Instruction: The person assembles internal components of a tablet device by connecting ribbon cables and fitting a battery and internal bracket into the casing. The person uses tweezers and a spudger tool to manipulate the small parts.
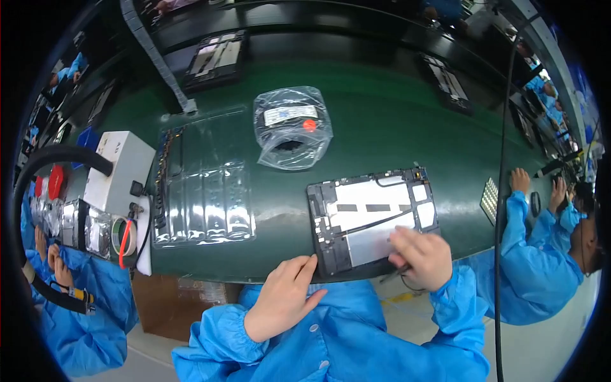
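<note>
An opened tablet (370, 239) lies on the green bench just in front of me, its silver battery plates, black frame and thin cables exposed. At its near left corner rests my left hand (284, 299), fingers stretched out and touching the frame's edge, holding nothing. My right hand (423, 258) is over the tablet's near right part, its fingers closed in a pinch. From beneath those fingers a thin dark tool (393, 274) sticks out; its kind cannot be made out, and the hand hides the rest of it.
Left of the tablet lies a clear plastic tray (207, 204) with thin flex cables along one side. A bagged black roll (291, 130) sits farther back. A white box (119, 167) with a black hose stands at left. Co-workers in blue sit on both sides; a black cable (503, 159) hangs at right.
</note>
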`<state>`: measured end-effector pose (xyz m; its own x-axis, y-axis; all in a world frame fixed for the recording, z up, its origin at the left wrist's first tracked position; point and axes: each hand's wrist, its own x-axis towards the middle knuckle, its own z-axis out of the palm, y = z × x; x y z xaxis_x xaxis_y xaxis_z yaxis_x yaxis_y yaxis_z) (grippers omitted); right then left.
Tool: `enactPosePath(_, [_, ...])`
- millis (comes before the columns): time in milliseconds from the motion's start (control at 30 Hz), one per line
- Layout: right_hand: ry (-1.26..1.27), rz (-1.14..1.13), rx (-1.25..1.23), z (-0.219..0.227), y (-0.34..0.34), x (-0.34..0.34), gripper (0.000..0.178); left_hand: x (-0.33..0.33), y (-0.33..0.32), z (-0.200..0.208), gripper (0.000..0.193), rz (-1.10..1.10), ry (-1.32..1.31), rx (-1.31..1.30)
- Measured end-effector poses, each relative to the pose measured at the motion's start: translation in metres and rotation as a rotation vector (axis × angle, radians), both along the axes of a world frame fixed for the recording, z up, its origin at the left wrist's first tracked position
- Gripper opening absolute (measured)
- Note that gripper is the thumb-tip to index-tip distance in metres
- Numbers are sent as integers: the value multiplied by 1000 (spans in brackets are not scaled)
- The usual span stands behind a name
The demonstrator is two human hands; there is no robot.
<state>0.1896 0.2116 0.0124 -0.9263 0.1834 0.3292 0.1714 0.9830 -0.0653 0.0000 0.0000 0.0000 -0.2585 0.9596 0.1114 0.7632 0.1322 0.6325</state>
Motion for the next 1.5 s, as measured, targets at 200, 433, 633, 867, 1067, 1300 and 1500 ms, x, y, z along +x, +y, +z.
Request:
enactPosePath(200, [72,-159,-377,10,78,-44,37,-7,53,21,47,-71,244,-168])
enactPosePath(433, [-98,-94,-469,-1,102,-74,33,20,85,-10,57,-398,362,148])
enactPosePath(633, [-65,70,-555,-1,78,-104,31,-16,47,-5,47,-403,543,95])
enactPosePath(867, [-111,-25,-755,2,69,-117,26,-41,77,31,26,-379,208,2])
enactPosePath(1067, [-42,-10,-717,-3,64,-116,21,-41,102,11,24,-286,187,210])
enactPosePath(1300, [-5,-31,-741,-2,63,-112,17,-37,101,-10,26,-252,100,288])
enactPosePath(1500, [-34,2,-766,9,65,-108,16,-35,108,-7,37,-90,136,290])
